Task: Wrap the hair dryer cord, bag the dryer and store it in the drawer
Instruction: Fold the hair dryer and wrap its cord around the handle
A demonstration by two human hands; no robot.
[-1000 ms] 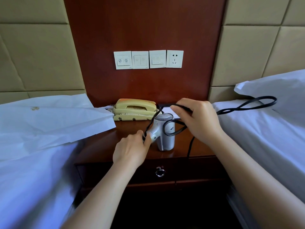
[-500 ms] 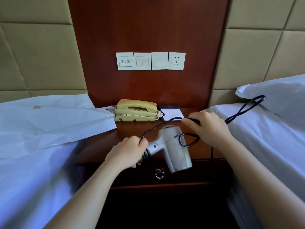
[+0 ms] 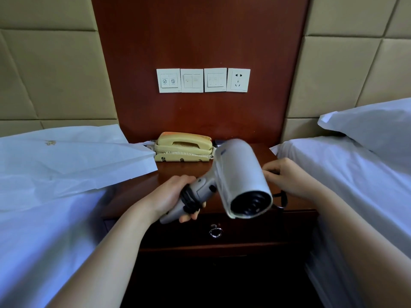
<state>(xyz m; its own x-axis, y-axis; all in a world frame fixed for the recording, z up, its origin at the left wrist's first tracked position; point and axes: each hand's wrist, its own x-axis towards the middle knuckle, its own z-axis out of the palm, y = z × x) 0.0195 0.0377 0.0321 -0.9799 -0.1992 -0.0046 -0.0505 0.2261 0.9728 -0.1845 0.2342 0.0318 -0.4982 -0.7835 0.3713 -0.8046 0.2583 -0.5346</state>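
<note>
While the dark wooden nightstand drawer with a metal ring pull (image 3: 215,232) sits closed below, left hand (image 3: 171,196) clamps the handle of the silver-grey plastic hair dryer (image 3: 241,181), held above the nightstand with black cord (image 3: 189,202) coils under the fingers. Right hand (image 3: 289,177) pinches loose cord behind the barrel. Rigid, light, smooth shell: grip the handle. Cord's floppy, could unwind. White paper bag (image 3: 73,158) lies on the left bed, beige telephone (image 3: 183,147) behind.

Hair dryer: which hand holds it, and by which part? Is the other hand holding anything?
Left hand grips the hair dryer by its handle; right hand pinches the black cord.
</note>
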